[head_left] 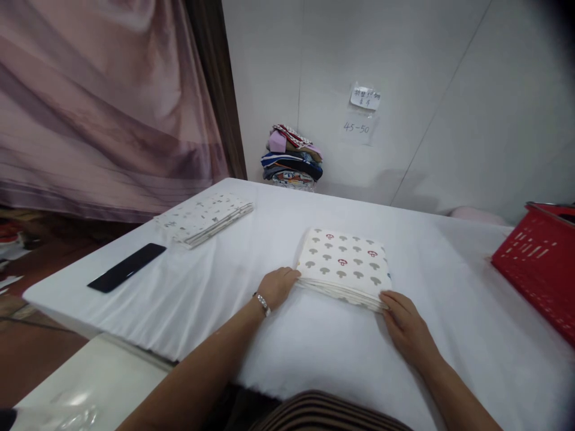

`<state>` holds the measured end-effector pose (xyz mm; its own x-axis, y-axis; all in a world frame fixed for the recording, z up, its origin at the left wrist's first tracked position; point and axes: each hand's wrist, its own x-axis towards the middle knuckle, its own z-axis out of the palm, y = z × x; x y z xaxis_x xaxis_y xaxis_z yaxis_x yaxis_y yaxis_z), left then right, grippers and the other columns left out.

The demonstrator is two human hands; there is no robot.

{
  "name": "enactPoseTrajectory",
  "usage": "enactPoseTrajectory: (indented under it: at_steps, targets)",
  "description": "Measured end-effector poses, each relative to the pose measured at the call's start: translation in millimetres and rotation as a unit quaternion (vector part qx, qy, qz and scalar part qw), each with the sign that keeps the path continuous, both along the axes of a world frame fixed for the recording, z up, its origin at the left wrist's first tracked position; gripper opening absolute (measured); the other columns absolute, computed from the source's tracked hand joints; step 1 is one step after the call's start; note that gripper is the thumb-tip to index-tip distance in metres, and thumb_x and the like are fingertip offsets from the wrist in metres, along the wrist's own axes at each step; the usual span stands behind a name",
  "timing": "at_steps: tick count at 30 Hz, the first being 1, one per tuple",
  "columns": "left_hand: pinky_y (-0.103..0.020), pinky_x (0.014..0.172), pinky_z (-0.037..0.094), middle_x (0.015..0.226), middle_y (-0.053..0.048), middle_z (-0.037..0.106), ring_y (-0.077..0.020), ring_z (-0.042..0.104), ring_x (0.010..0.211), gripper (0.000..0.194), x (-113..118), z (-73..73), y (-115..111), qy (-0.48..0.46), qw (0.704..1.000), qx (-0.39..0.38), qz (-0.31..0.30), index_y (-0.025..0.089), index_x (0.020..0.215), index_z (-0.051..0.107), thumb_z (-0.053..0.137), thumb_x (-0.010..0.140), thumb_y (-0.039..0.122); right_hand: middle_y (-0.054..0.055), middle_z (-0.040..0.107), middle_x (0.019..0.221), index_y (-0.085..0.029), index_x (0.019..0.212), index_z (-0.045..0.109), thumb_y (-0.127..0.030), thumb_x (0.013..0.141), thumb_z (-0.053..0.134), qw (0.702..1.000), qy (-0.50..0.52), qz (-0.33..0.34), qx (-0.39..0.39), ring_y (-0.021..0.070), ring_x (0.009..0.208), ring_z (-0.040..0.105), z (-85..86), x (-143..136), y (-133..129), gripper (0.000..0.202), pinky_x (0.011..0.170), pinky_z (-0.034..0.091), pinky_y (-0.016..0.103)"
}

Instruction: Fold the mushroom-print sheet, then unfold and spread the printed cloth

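A folded white cloth [344, 257] printed with grey and red mushrooms lies flat on the white-covered table [341, 347], its layers showing along the near edge. My left hand [277, 288], with a silver bracelet at the wrist, pinches the near left corner. The near right corner sits between the thumb and fingers of my right hand [406, 320]. Farther left is another folded white cloth [204, 218] with a small scattered print, apart from both hands.
A black phone-like slab [127, 267] lies at the table's left. On the right stands a red plastic basket [536, 263]. Behind the table, a stack of folded fabrics [291, 158] leans near the wall with paper signs [365, 99]. A pink curtain [103, 108] hangs at left.
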<state>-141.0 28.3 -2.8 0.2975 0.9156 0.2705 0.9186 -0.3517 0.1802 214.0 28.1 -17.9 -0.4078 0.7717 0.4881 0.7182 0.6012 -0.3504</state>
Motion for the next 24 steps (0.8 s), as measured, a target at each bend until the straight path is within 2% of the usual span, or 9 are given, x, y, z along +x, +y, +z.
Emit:
enactPoseTrajectory:
  at_steps: [9, 16, 24]
  targets:
    - [-0.027, 0.074, 0.045, 0.096, -0.002, 0.062, -0.0143, 0.056, 0.088, 0.026, -2, -2.6, -2, -0.087, 0.996, -0.008, 0.015, 0.022, 0.103, 0.055, 0.034, 0.087, 0.024, 0.007, 0.045, 0.121, -0.024, 0.118, 0.047, -0.023, 0.083, 0.044, 1.000, 0.017, -0.002, 0.000, 0.0224, 0.112, 0.043, -2.0, 1, -1, 0.035, 0.095, 0.040, 0.042]
    - [-0.026, 0.080, 0.045, 0.094, 0.001, 0.064, -0.0126, 0.058, 0.088, 0.024, -5, -4.3, -1, -0.156, 0.987, -0.020, 0.034, 0.024, 0.098, 0.060, 0.041, 0.083, 0.023, 0.007, 0.044, 0.122, -0.025, 0.117, 0.047, -0.023, 0.083, 0.043, 0.999, 0.033, 0.001, -0.010, 0.0230, 0.113, 0.042, -11.9, 3, 3, 0.034, 0.094, 0.041, 0.043]
    - [-0.027, 0.081, 0.046, 0.091, 0.001, 0.066, -0.0134, 0.059, 0.085, 0.023, -9, -8.7, 1, -0.183, 0.983, -0.005, 0.034, 0.025, 0.093, 0.063, 0.044, 0.080, 0.023, 0.007, 0.046, 0.122, -0.024, 0.114, 0.051, -0.026, 0.083, 0.046, 0.998, 0.057, -0.011, -0.001, 0.0227, 0.113, 0.043, -18.7, 0, 4, 0.031, 0.094, 0.042, 0.042]
